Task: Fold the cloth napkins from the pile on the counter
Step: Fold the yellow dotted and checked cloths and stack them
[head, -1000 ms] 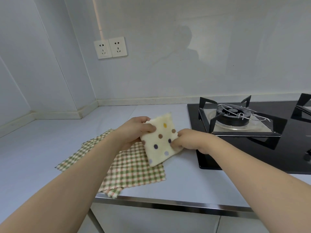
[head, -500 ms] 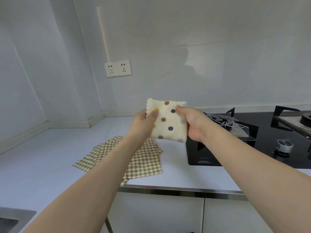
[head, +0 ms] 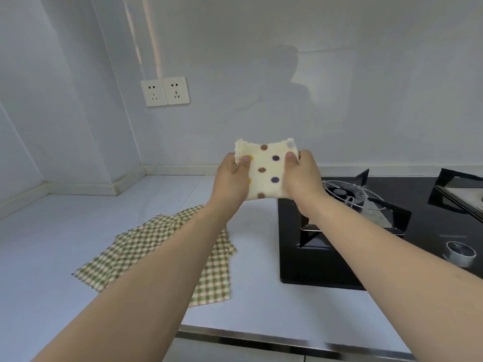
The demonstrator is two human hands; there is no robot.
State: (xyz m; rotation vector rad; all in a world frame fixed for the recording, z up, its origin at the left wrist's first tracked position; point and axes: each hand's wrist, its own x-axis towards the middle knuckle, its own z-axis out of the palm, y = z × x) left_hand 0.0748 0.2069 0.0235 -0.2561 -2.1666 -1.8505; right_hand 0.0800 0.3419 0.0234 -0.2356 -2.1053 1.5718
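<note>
Two bare forearms come up from the bottom of the view, and there is no sleeve on either one anywhere in shot, no cuff, no fabric edge. The left hand (head: 231,178) wears no glove, no ring, no watch or band at the wrist. Same story on the right hand (head: 303,178): uncovered, nothing on the fingers, wrist plain. Thumbnails on both hands are short and unpainted. One tiny dark speck sits on the right forearm, low toward the frame's edge.
</note>
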